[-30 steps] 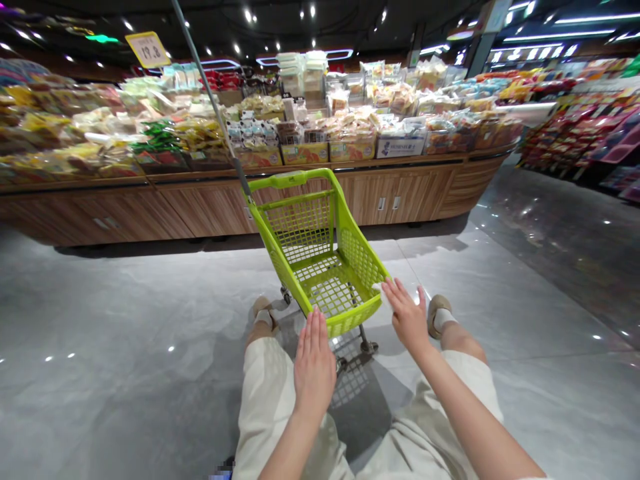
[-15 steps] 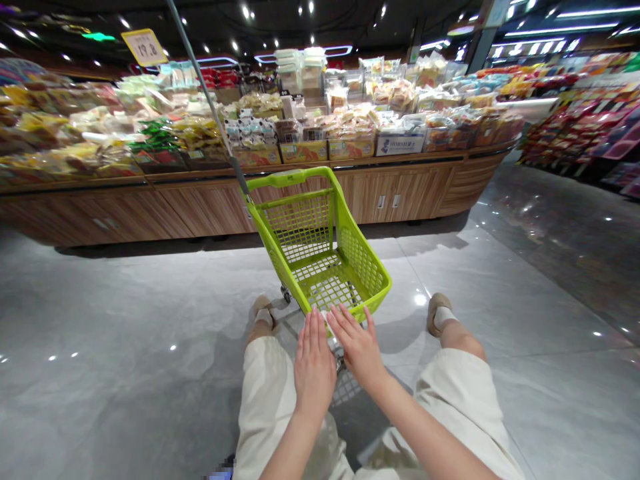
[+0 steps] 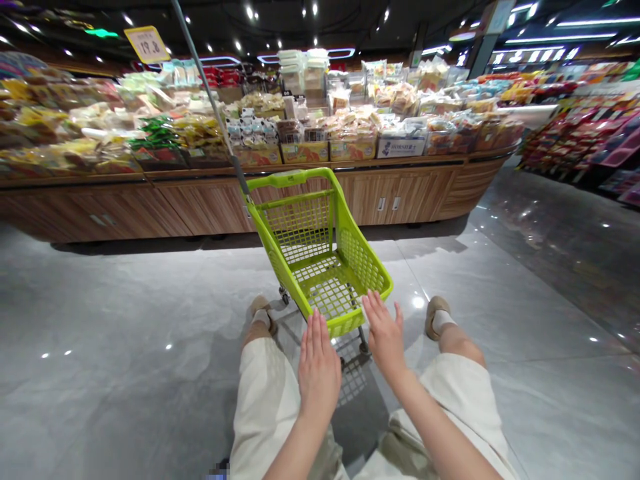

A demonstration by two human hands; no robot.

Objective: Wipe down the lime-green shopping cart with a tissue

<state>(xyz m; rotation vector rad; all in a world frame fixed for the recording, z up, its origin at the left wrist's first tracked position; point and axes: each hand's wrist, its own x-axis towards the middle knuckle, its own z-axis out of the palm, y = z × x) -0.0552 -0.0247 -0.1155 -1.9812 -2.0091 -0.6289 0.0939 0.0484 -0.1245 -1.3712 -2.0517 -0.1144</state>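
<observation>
Got a white wipe [image 3: 365, 311] held in right hand [image 3: 387, 339] at the green cart rim [image 3: 346, 325], left hand [image 3: 320, 370] flat there too.

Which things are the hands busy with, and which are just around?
Busy with:
- left hand, at the cart's near rim
- right hand, with a small white piece at its fingers
- green cart

Just around:
- price sign
- packaged goods
- wooden counter
</observation>
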